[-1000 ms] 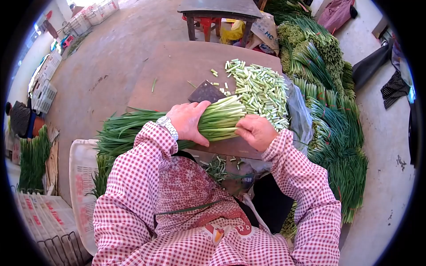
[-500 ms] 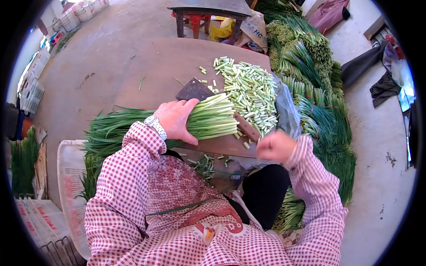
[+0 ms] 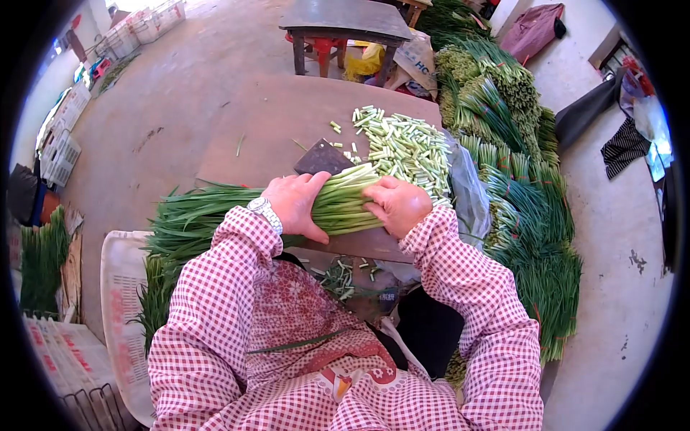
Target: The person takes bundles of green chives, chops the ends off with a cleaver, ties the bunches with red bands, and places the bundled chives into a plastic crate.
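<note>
A thick bunch of garlic chives (image 3: 208,215) lies across the low table, leaves to the left and pale stalk ends to the right. My left hand (image 3: 296,205), with a watch at the wrist, is closed over the middle of the bunch. At the pale ends, my right hand (image 3: 397,205) has its fingers curled and pinching against the stalks. Just behind the bunch rests a dark cleaver blade (image 3: 323,157); its handle is hidden by the bunch and my right hand. Cut stalk pieces (image 3: 406,147) lie heaped beyond my right hand.
A plastic sheet (image 3: 468,190) hangs at the table's (image 3: 251,122) right edge. Piled chive bundles (image 3: 528,208) line the right side. A white crate (image 3: 118,287) stands at the left, and a small dark table (image 3: 348,25) stands ahead. Trimmings (image 3: 338,280) lie near my lap.
My right hand has moved left and up from beside the cleaver handle to the stalk ends and closed there. My left hand stays on the bunch. The view has shifted slightly.
</note>
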The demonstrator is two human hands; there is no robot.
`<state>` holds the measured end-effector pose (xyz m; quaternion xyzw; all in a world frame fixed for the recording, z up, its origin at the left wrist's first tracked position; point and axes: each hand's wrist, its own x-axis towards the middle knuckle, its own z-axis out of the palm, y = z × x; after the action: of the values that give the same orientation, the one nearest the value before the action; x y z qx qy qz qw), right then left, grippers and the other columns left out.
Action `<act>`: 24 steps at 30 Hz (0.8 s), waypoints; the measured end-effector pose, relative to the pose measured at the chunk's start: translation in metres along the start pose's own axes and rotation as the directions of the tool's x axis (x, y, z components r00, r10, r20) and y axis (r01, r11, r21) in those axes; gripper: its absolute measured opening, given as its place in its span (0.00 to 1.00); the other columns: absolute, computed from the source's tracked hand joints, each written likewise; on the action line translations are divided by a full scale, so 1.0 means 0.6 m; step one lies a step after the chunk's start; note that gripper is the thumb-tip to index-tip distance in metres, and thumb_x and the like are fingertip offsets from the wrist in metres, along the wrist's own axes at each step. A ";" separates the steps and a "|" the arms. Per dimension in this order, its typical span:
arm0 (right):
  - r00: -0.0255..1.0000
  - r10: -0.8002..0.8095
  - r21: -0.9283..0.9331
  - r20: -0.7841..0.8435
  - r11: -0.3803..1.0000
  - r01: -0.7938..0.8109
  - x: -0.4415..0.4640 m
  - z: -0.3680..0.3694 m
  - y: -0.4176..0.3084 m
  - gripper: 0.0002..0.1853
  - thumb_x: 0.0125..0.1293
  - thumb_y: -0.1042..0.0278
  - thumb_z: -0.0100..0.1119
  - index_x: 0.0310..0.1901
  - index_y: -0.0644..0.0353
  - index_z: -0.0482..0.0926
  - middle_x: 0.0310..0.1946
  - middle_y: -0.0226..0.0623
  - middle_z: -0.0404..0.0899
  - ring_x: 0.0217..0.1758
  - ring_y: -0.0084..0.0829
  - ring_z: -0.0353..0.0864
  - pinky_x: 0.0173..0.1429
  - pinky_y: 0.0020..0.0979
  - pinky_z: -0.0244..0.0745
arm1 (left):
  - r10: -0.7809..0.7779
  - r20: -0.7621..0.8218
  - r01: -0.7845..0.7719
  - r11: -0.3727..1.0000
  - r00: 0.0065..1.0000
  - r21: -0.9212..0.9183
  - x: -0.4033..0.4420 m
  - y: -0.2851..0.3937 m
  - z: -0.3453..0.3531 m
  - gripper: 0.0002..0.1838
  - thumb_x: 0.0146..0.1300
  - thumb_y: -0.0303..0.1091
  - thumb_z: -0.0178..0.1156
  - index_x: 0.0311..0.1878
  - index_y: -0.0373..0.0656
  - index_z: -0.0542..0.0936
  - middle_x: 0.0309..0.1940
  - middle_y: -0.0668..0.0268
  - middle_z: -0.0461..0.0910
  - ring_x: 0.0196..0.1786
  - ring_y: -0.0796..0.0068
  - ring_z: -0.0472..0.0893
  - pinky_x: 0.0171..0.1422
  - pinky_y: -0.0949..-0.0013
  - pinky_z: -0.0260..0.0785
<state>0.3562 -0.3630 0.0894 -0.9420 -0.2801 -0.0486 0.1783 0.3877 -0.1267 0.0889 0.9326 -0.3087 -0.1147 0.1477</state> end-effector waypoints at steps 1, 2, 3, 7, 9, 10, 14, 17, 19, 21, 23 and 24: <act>0.996 -0.005 0.021 -0.093 1.000 0.007 0.000 -0.001 -0.003 0.09 0.58 0.65 0.64 0.40 0.55 0.82 0.34 0.36 0.78 0.40 0.40 0.80 0.43 0.35 0.76 | 0.010 0.014 -0.010 1.000 1.000 -0.011 0.002 -0.003 0.000 0.52 0.32 0.54 0.77 0.62 0.44 0.64 0.48 0.52 0.77 0.54 0.50 0.76 0.59 0.55 0.68; 0.996 -0.003 0.022 -0.092 1.000 0.005 0.002 0.000 -0.001 0.09 0.58 0.65 0.64 0.40 0.55 0.82 0.34 0.36 0.78 0.40 0.40 0.80 0.43 0.35 0.76 | 0.024 0.029 -0.023 1.000 0.999 -0.019 0.004 -0.004 -0.002 0.52 0.32 0.54 0.77 0.62 0.44 0.64 0.49 0.52 0.77 0.54 0.50 0.76 0.59 0.56 0.68; 0.999 -0.035 -0.026 -0.035 0.999 0.035 0.006 0.000 0.003 0.09 0.58 0.65 0.64 0.39 0.56 0.82 0.33 0.36 0.77 0.39 0.40 0.79 0.42 0.36 0.76 | 0.026 0.033 -0.025 1.000 0.999 -0.018 0.004 -0.001 -0.004 0.52 0.32 0.54 0.77 0.62 0.44 0.64 0.49 0.52 0.77 0.54 0.50 0.76 0.59 0.56 0.68; 0.980 -0.196 -0.150 -0.032 0.970 0.190 0.007 0.002 0.016 0.06 0.54 0.69 0.62 0.35 0.55 0.81 0.30 0.34 0.76 0.36 0.39 0.76 0.40 0.37 0.74 | -0.018 -0.047 0.020 0.998 0.999 0.060 -0.011 0.014 0.000 0.58 0.30 0.55 0.77 0.67 0.44 0.61 0.56 0.52 0.73 0.60 0.52 0.73 0.65 0.53 0.63; 0.970 -0.242 -0.192 -0.024 0.953 0.233 0.001 -0.001 0.012 0.06 0.54 0.70 0.54 0.34 0.55 0.79 0.33 0.35 0.76 0.40 0.38 0.77 0.45 0.36 0.75 | -0.007 -0.158 0.030 0.989 0.987 0.146 -0.024 0.022 0.014 0.60 0.30 0.55 0.78 0.68 0.44 0.59 0.59 0.52 0.71 0.62 0.53 0.72 0.67 0.51 0.60; 0.971 -0.236 -0.187 -0.028 0.956 0.227 -0.001 0.001 0.012 0.06 0.54 0.70 0.54 0.34 0.55 0.79 0.33 0.35 0.76 0.40 0.38 0.77 0.45 0.36 0.75 | -0.022 -0.188 0.050 0.987 0.982 0.150 -0.030 0.024 0.023 0.60 0.29 0.55 0.78 0.68 0.42 0.60 0.59 0.52 0.71 0.62 0.53 0.71 0.68 0.51 0.58; 0.964 -0.266 -0.203 -0.011 0.945 0.258 -0.001 0.006 0.015 0.05 0.54 0.70 0.55 0.33 0.56 0.78 0.33 0.34 0.76 0.41 0.37 0.77 0.45 0.35 0.76 | -0.024 -0.272 0.077 0.979 0.962 0.187 -0.038 0.025 0.037 0.60 0.29 0.54 0.78 0.67 0.36 0.61 0.60 0.54 0.70 0.63 0.56 0.69 0.70 0.52 0.56; 0.931 -0.365 -0.266 0.022 0.895 0.357 0.009 0.003 0.018 0.08 0.50 0.69 0.57 0.34 0.56 0.80 0.30 0.32 0.75 0.37 0.35 0.75 0.40 0.34 0.75 | -0.026 -0.191 0.056 0.987 0.981 0.152 -0.030 0.026 0.025 0.61 0.28 0.54 0.78 0.67 0.37 0.60 0.58 0.54 0.71 0.62 0.56 0.70 0.68 0.53 0.58; 0.939 -0.343 -0.314 -0.010 0.893 0.322 0.015 0.010 0.015 0.07 0.50 0.69 0.57 0.33 0.57 0.78 0.30 0.33 0.74 0.37 0.35 0.74 0.40 0.34 0.75 | -0.026 -0.166 0.050 0.988 0.986 0.145 -0.027 0.024 0.019 0.62 0.27 0.55 0.78 0.68 0.39 0.60 0.58 0.55 0.71 0.61 0.56 0.71 0.66 0.54 0.60; 0.933 -0.359 -0.349 -0.016 0.877 0.331 0.020 0.012 0.015 0.08 0.50 0.67 0.59 0.30 0.61 0.75 0.30 0.36 0.72 0.36 0.36 0.73 0.42 0.34 0.74 | 0.001 -0.158 0.023 0.988 0.987 0.154 -0.027 0.024 0.016 0.62 0.27 0.54 0.78 0.68 0.40 0.60 0.57 0.55 0.71 0.61 0.56 0.71 0.65 0.54 0.61; 0.939 -0.334 -0.319 0.085 0.883 0.344 0.029 0.009 0.017 0.09 0.53 0.67 0.56 0.33 0.63 0.76 0.33 0.39 0.74 0.38 0.38 0.75 0.44 0.35 0.74 | 0.028 -0.149 -0.004 0.988 0.988 0.157 -0.027 0.024 0.016 0.63 0.26 0.54 0.78 0.69 0.41 0.60 0.57 0.56 0.71 0.60 0.56 0.72 0.64 0.54 0.61; 0.929 -0.319 -0.292 0.190 0.885 0.363 0.035 0.007 0.020 0.11 0.57 0.67 0.54 0.37 0.66 0.77 0.35 0.42 0.75 0.41 0.40 0.76 0.47 0.36 0.75 | 0.031 -0.155 -0.007 0.988 0.987 0.153 -0.027 0.023 0.016 0.63 0.26 0.54 0.79 0.69 0.41 0.60 0.57 0.56 0.72 0.60 0.55 0.72 0.64 0.54 0.62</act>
<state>0.3800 -0.3601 0.0860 -0.8953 -0.4414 -0.0599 -0.0087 0.3645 -0.1292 0.0867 0.9442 -0.3129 -0.0158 0.1011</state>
